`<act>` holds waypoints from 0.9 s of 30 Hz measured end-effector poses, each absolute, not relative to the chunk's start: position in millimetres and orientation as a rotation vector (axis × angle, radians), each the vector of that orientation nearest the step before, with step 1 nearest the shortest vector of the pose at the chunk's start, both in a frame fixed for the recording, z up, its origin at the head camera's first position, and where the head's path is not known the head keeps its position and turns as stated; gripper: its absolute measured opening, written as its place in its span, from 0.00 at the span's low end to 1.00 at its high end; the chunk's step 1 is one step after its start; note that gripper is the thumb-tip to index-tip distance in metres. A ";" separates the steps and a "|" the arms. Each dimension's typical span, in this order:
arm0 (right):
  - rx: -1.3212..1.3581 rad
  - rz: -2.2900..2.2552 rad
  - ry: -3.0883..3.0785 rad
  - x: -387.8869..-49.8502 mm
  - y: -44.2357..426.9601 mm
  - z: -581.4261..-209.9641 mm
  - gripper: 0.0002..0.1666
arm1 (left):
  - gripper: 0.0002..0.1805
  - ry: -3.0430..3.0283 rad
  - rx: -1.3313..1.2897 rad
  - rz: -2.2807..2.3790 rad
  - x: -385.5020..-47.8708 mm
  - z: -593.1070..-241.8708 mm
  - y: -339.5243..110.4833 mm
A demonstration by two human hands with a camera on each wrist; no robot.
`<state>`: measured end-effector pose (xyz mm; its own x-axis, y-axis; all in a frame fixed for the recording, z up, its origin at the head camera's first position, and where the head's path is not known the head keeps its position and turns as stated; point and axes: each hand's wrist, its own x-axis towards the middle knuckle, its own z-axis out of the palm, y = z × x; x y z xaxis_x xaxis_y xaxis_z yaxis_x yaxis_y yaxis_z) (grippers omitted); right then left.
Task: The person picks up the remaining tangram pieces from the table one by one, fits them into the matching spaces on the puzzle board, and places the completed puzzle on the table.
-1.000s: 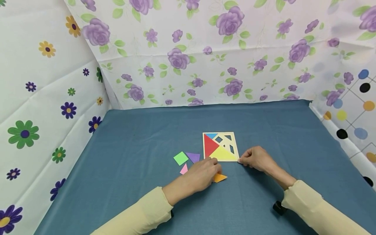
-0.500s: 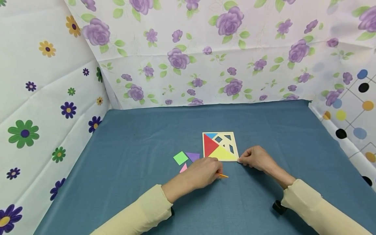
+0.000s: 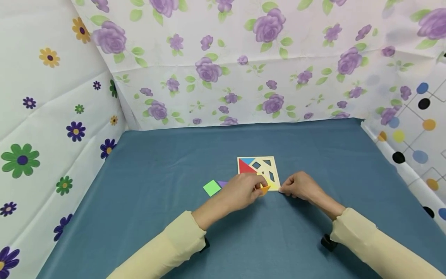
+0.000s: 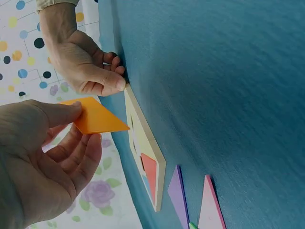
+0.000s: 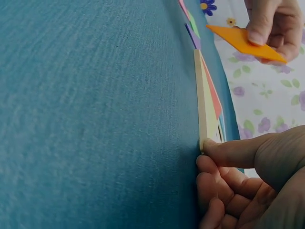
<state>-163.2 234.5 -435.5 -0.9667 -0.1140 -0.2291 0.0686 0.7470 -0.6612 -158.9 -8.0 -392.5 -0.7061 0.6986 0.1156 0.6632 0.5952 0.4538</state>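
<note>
My left hand (image 3: 242,190) pinches an orange parallelogram piece (image 4: 97,117) between thumb and fingers, raised over the lower part of a square wooden board (image 3: 276,170). Red, yellow and blue pieces lie in the board; several smaller cut-outs at its upper right show dark cloth. My right hand (image 3: 302,186) pinches the board's near right corner, its thumb (image 5: 224,149) on the edge. A green square (image 3: 211,188) and a partly covered purple piece (image 3: 222,183) lie left of the board. The pink triangle (image 4: 209,207) shows in the left wrist view.
Blue cloth (image 3: 167,162) covers the table around the board. Flower-patterned sheets (image 3: 195,89) hang behind and at the left, and a dotted sheet (image 3: 414,155) at the right. Dark wrist-worn devices (image 3: 328,242) show under both sleeves.
My left hand has lifted the orange piece off the cloth and moved it up to the board. My right hand keeps its hold on the corner. The head view has shifted slightly.
</note>
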 end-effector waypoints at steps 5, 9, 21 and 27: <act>-0.050 -1.010 2.694 -165.8 232.6 -431.6 0.10 | 0.08 2.722 1.070 0.908 -165.0 -390.5 -4.3; -0.053 -0.996 2.688 -167.7 232.2 -429.1 0.13 | 0.05 2.697 0.991 1.024 -169.4 -389.4 -1.2; -0.047 -0.971 2.626 -175.0 229.2 -421.3 0.10 | 0.07 2.619 0.725 1.243 -189.0 -387.7 11.6; -0.028 -0.936 2.608 -177.5 226.9 -418.2 0.09 | 0.07 2.577 0.684 1.336 -202.8 -394.4 15.8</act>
